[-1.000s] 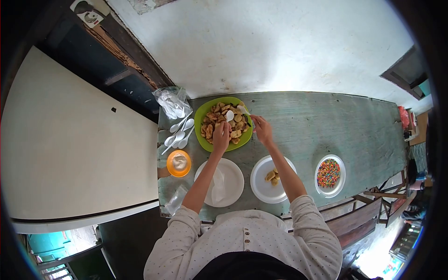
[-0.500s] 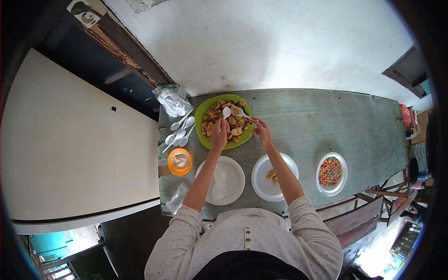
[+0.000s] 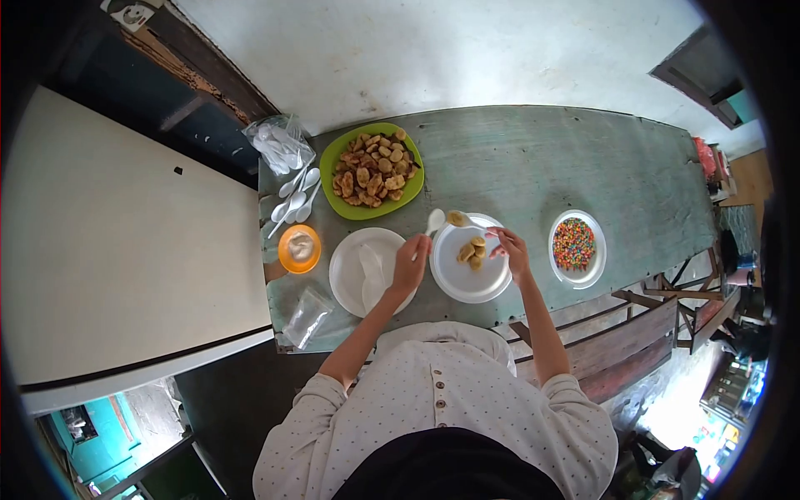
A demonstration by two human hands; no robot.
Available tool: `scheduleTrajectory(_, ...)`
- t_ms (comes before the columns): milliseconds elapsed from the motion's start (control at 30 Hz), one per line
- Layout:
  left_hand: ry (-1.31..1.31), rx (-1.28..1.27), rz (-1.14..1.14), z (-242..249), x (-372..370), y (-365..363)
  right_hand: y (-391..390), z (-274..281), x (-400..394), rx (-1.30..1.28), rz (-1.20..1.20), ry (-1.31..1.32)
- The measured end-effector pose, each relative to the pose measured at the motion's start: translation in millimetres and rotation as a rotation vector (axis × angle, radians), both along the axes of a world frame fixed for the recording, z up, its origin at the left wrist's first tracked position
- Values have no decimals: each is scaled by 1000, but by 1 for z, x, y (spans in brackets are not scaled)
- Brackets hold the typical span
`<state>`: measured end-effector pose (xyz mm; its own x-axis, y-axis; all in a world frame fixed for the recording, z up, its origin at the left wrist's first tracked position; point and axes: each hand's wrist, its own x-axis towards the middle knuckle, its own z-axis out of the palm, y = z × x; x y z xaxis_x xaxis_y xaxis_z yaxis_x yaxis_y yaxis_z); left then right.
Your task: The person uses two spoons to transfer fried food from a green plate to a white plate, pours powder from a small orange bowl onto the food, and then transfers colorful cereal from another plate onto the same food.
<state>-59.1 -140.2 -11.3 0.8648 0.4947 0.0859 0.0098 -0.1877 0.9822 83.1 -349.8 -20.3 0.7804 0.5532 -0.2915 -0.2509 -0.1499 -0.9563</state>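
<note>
My left hand point(image 3: 409, 265) grips a white spoon point(image 3: 436, 220) by its handle, its bowl at the left rim of a white plate point(image 3: 457, 281). A second white spoon point(image 3: 481, 224) is in my right hand point(image 3: 511, 252), over the same plate's far side, with a brown fried piece point(image 3: 457, 218) at its end. Several fried pieces point(image 3: 472, 252) lie on that plate. Farther off, a green plate point(image 3: 361, 212) holds a heap of brown fried pieces point(image 3: 369, 169).
Left of my hands are a white plate point(image 3: 341, 279) with clear plastic on it, an orange bowl point(image 3: 287, 258), loose white spoons point(image 3: 297, 202), a spoon bag point(image 3: 282, 147) and a plastic packet point(image 3: 307, 318). A bowl of colourful bits point(image 3: 573, 244) stands right.
Both hands have moved from the green plate toward me and to the right, over the white plate, carrying the spoons and a fried piece. The camera view has shifted too.
</note>
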Motion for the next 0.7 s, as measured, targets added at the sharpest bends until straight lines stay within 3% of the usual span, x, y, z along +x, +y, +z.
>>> scheduleTrajectory(300, 98, 71, -214, 3, -23, -41, -56, 1, -44, -96, -52, -42)
scheduleTrajectory(700, 135, 56, -256, -9, -47, -48, -67, -1, -50, -88, 15, -98)
